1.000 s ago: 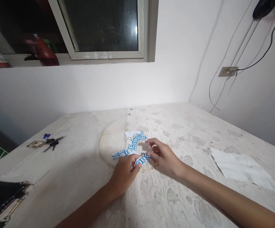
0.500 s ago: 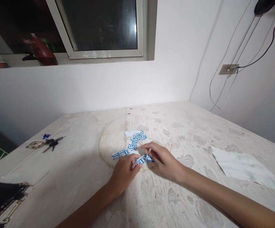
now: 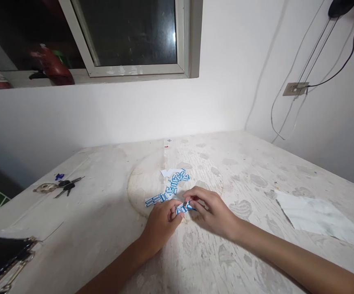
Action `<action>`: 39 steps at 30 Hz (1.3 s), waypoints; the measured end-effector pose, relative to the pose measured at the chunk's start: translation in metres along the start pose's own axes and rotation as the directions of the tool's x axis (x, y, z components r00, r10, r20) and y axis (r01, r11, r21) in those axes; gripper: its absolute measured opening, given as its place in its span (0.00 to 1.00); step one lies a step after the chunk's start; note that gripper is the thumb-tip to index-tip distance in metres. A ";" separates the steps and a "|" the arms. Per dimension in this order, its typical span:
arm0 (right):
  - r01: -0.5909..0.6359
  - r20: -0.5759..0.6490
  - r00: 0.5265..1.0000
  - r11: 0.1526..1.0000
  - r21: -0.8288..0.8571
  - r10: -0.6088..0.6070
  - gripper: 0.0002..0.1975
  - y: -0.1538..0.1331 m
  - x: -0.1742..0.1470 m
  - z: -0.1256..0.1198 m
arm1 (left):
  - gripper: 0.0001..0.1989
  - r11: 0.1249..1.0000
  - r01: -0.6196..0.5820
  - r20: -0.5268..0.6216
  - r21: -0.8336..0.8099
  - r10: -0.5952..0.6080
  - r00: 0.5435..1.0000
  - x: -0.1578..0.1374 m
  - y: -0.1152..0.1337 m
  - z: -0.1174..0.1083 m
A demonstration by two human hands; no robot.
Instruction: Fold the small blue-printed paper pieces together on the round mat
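Between my hands is a small white paper strip (image 3: 182, 208) with blue outlined letters. My left hand (image 3: 162, 220) pinches its left end between thumb and fingers. My right hand (image 3: 214, 210) has its thumb and forefinger closed at the right end, on a bit of the same blue-lettered paper; whether this is a separate piece I cannot tell. Just beyond my fingers, a curved row of paper cutouts with blue letters (image 3: 172, 186) lies on the table, partly overlapping. Plain white paper scraps (image 3: 168, 173) lie at its far end. My left hand hides part of the row.
Keys (image 3: 67, 186) with a keyring and a small blue object (image 3: 59, 176) lie at the left. A black pouch (image 3: 3, 259) sits at the near left edge. A white cloth or paper sheet (image 3: 317, 216) lies at the right. The table (image 3: 109, 171) meets a white wall.
My right thumb and forefinger have brought the right-hand bit of paper down against the strip in my left hand. The row of cutouts has stayed in place.
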State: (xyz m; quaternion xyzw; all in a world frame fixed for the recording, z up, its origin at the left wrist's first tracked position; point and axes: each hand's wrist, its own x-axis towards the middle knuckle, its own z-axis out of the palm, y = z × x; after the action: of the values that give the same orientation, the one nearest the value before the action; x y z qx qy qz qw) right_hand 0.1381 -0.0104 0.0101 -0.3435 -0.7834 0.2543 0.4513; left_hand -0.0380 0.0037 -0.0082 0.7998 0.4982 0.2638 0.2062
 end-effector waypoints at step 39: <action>0.085 0.231 0.972 0.978 -0.193 -0.039 0.13 0.013 0.002 -0.007 | 0.10 0.896 -0.212 0.014 0.389 0.224 0.974 -0.004 0.009 0.003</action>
State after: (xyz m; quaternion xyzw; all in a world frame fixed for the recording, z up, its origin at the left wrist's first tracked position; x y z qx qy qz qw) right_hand 0.1478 -0.0003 0.0049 -0.3317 -0.8616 0.1968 0.3298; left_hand -0.0315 -0.0034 -0.0065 0.8713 0.4508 0.1937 0.0052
